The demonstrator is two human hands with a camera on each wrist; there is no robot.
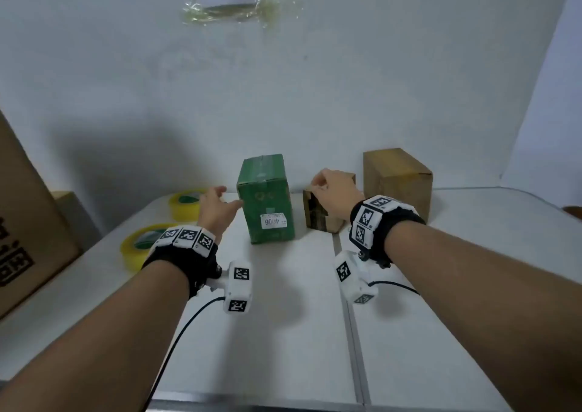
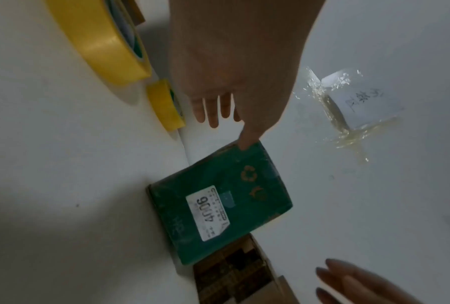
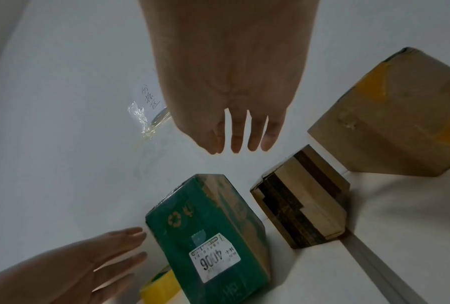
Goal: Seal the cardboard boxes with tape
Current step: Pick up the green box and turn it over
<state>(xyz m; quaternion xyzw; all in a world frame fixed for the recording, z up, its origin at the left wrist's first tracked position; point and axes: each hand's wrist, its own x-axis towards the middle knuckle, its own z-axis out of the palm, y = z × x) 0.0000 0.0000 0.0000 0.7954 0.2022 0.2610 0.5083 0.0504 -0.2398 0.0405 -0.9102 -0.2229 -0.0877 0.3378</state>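
Both my hands reach spread and empty, left hand point(image 1: 217, 205) thumb touching the upright green box point(image 1: 267, 200), right hand point(image 1: 335, 188) over the small brown box point(image 1: 321, 216); stiff, probably light cardboard, best held by opposite side walls.

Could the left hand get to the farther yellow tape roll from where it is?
Probably yes. The left hand is open beside the green box, and the farther yellow tape roll lies flat on the table just to its left with nothing visible between them.
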